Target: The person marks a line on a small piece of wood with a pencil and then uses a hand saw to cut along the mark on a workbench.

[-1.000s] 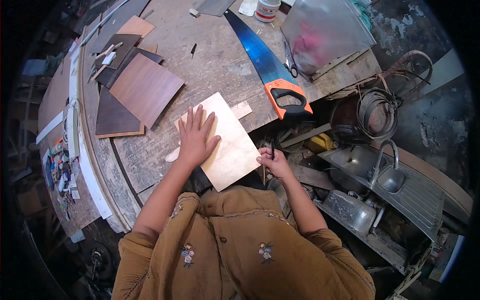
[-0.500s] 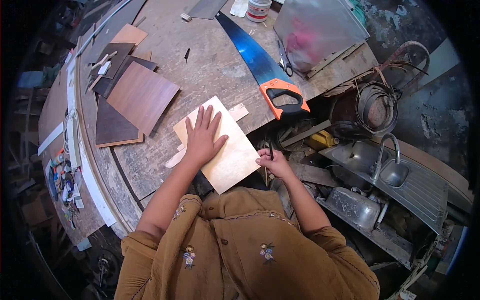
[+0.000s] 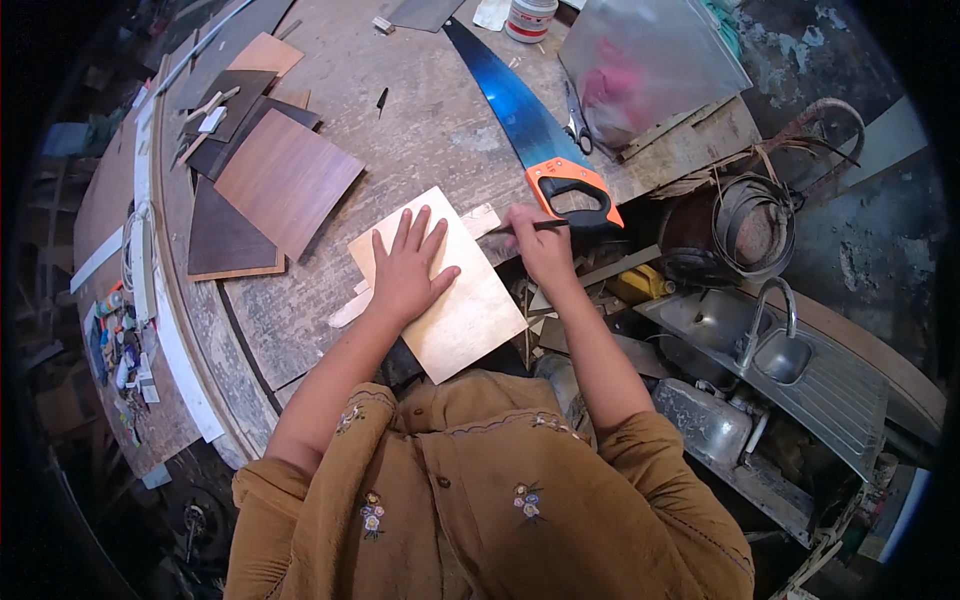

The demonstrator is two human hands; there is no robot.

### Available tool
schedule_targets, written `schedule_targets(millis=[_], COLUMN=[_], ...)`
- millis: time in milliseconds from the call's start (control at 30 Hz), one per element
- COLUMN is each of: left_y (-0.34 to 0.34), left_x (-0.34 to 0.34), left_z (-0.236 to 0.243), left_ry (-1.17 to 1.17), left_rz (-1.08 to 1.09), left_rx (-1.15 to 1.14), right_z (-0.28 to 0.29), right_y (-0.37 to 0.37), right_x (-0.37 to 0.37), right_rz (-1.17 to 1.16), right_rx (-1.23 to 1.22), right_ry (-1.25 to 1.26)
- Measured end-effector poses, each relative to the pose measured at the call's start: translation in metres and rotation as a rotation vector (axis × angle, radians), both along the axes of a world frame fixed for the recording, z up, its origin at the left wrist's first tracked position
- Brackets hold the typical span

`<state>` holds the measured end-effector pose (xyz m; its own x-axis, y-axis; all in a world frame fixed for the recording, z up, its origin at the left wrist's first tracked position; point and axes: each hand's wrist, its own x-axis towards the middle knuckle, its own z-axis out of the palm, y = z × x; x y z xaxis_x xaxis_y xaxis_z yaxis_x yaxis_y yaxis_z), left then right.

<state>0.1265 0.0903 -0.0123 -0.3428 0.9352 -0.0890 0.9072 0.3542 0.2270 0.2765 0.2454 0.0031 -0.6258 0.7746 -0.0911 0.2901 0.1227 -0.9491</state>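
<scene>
One pale board (image 3: 455, 310) lies under the left hand's fingers (image 3: 415, 235).

The right hand (image 3: 540, 245) now sits higher, up at the far right corner of the pale board (image 3: 440, 285), close to the orange saw handle (image 3: 572, 192); a second ago it was down at the board's near right edge. The pencil (image 3: 530, 227) in it now lies almost level, pointing toward the saw, instead of standing upright.

Pale board (image 3: 450, 300), blue orange-handled saw (image 3: 530, 125)
</scene>
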Motion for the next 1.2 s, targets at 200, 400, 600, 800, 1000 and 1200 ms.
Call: schedule_targets(millis=[200,400,600,800,1000,1200], left_y=[0.0,0.0,0.0,0.002,0.0,-0.006], left_x=[0.0,0.0,0.001,0.001,0.0,0.001], left_z=[0.002,0.005,0.004,0.003,0.001,-0.01], left_ry=[-0.005,-0.018,0.0,-0.007,-0.033,-0.037], left_rz=[-0.004,0.007,0.012,0.015,0.025,0.021], left_rx=[-0.004,-0.017,-0.001,-0.006,0.01,0.108], right_z=[-0.006,-0.018,-0.016,-0.015,0.011,0.014], right_y=[-0.008,-0.008,-0.01,-0.008,0.006,-0.007], right_x=[-0.023,-0.028,-0.031,-0.017,0.024,0.038], right_rz=[0.034,0.058,0.064,0.115,-0.11,0.176], right_rx=[0.129,0.23,0.235,0.409,0.101,0.348], right_ry=[0.121,0.07,0.08,-0.016,0.204,-0.571])
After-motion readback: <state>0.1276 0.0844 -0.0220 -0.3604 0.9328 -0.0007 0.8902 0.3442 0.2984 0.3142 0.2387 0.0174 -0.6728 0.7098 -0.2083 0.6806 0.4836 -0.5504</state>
